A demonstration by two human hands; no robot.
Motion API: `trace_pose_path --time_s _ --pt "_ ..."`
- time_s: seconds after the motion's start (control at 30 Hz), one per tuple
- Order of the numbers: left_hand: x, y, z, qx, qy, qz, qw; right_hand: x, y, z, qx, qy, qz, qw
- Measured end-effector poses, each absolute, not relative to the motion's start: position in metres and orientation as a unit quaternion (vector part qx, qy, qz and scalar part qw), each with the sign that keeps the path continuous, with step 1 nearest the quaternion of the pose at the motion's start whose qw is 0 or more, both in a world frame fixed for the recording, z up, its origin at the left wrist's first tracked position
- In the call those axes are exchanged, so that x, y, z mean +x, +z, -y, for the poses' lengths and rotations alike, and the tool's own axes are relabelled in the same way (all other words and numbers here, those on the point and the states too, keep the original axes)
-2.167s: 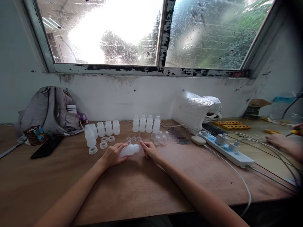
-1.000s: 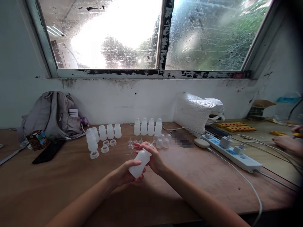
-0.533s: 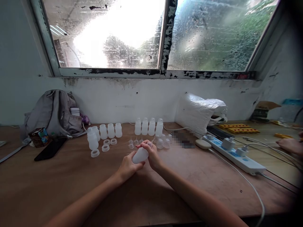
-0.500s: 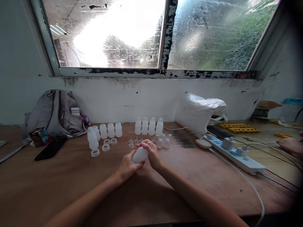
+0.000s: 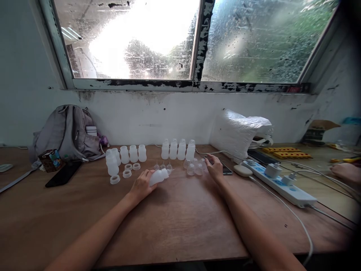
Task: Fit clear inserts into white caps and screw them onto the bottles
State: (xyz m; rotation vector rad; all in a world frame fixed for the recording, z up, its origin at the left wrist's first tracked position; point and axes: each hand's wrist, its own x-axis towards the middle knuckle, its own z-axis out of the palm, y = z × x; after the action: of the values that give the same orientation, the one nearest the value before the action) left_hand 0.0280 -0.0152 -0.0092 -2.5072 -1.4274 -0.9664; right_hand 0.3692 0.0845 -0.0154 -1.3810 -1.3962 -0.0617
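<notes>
My left hand [image 5: 141, 186] is closed round a white plastic bottle [image 5: 158, 175], which lies tilted on its side above the wooden table [image 5: 175, 214]. My right hand [image 5: 214, 168] reaches out to the right with fingers spread, over a phone [image 5: 225, 169] and beside a cluster of clear caps [image 5: 194, 167]. Small clear nipples [image 5: 163, 166] stand just behind the held bottle. A row of capped bottles [image 5: 178, 149] stands further back. Uncapped bottles [image 5: 125, 154] and loose rings [image 5: 126, 173] sit to the left.
A grey backpack [image 5: 67, 133], a small carton [image 5: 50, 160] and a black phone [image 5: 63, 174] lie at the left. A white bag [image 5: 239, 131], a power strip [image 5: 279, 184] with cables and yellow blocks [image 5: 284, 153] lie right. Another person's hand [image 5: 342, 171] rests at the far right.
My right hand has let go of the bottle's top and moved right toward the caps and phone. My left hand has lowered the bottle toward the table and tipped it sideways.
</notes>
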Motion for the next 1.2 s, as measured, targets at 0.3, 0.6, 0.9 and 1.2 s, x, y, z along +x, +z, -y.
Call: trace_pose_path --time_s 0.3,0.6,0.9,1.2 --pt "0.033 -0.009 0.019 -0.822 -0.298 0.477 0.092 0.387 -0.047 -0.099 -0.618 -0.052 0.679 0.394" --pt "0.031 -0.010 0.018 -0.820 -0.318 0.469 0.074 0.370 -0.013 -0.082 -0.609 -0.103 0.554 0.558" --pt "0.034 -0.015 0.017 -0.822 -0.342 0.453 0.047 0.271 0.005 -0.033 -0.489 0.249 0.608 0.574" --pt "0.030 -0.008 0.019 -0.838 -0.308 0.445 0.066 0.235 -0.006 -0.008 -0.483 0.218 0.682 0.504"
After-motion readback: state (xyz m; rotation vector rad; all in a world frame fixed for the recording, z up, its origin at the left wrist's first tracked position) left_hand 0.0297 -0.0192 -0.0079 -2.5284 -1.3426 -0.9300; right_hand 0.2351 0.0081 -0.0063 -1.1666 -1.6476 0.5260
